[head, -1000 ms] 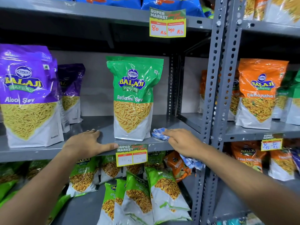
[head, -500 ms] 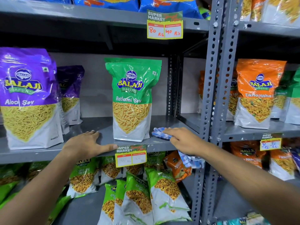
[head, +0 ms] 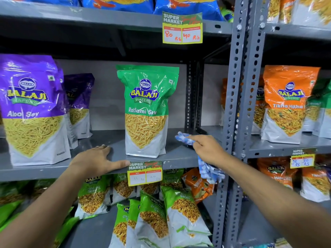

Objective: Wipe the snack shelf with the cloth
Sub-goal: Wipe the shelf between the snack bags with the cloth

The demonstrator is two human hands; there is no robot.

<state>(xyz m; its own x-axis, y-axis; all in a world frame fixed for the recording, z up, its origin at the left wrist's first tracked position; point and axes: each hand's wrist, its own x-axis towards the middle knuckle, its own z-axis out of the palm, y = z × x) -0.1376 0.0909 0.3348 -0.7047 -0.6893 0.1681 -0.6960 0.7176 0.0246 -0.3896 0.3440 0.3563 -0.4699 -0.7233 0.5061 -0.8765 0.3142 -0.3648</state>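
The grey metal snack shelf (head: 180,153) runs across the middle of the view. My right hand (head: 208,149) grips a blue-and-white checked cloth (head: 184,138) on the shelf's right end, just right of the green Ratlami Sev bag (head: 146,111); the cloth's tail hangs below the shelf edge. My left hand (head: 95,161) lies flat on the shelf's front edge, left of that bag, fingers spread and holding nothing.
Purple Aloo Sev bags (head: 32,110) stand at the shelf's left. A perforated grey upright (head: 236,108) borders the cloth on the right, with orange bags (head: 286,104) beyond. A price tag (head: 145,173) hangs from the shelf edge; green packets (head: 157,219) fill the shelf below.
My right hand has moved slightly back and to the right along the shelf with the cloth. The left hand stays in place on the edge.
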